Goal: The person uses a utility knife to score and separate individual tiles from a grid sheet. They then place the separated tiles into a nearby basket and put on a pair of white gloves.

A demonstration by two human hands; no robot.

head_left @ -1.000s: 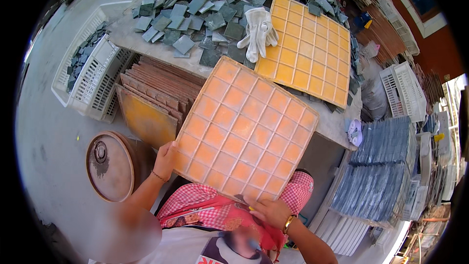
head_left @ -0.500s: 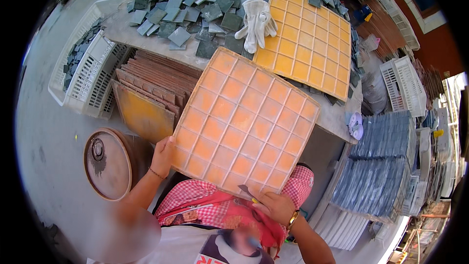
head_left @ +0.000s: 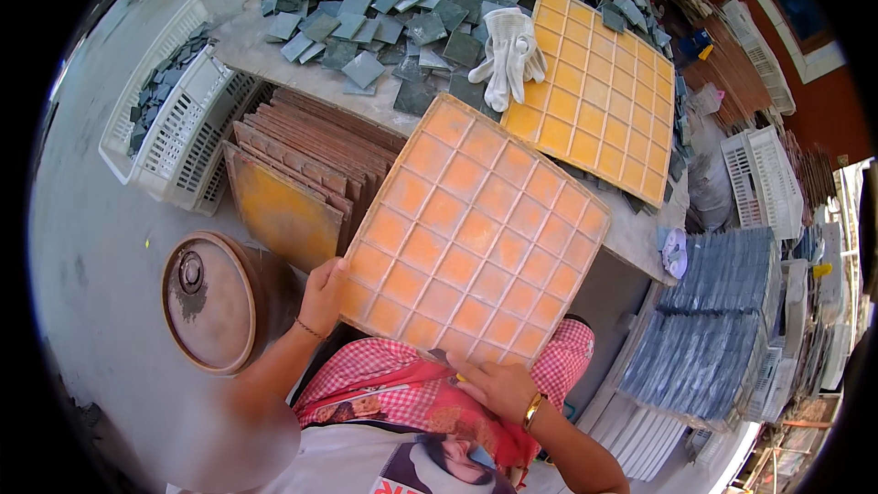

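My left hand (head_left: 322,297) is closed on the left edge of a square orange grid tray (head_left: 477,231), whose raised pale ribs divide it into many cells. The tray leans over my lap, its far edge near the worktable. At the tray's near edge, my right hand (head_left: 498,390) is closed around a small scraper with a yellow handle (head_left: 461,378); its blade is mostly hidden now. Beyond the tray, a similar yellow grid tray (head_left: 599,87) lies on the table. White gloves (head_left: 509,57) rest against its left edge.
Loose grey-green stone tiles (head_left: 425,29) are heaped on the table (head_left: 302,78). Brown boards (head_left: 288,197) stand stacked below it. At left are a brown drum (head_left: 206,311) and a white crate (head_left: 174,142) of tile pieces. Wrapped bluish stacks (head_left: 700,338) stand at right.
My right hand with the scraper has shifted left along the tray's near edge, and the dark blade has gone mostly out of sight. The whole view has shifted slightly.
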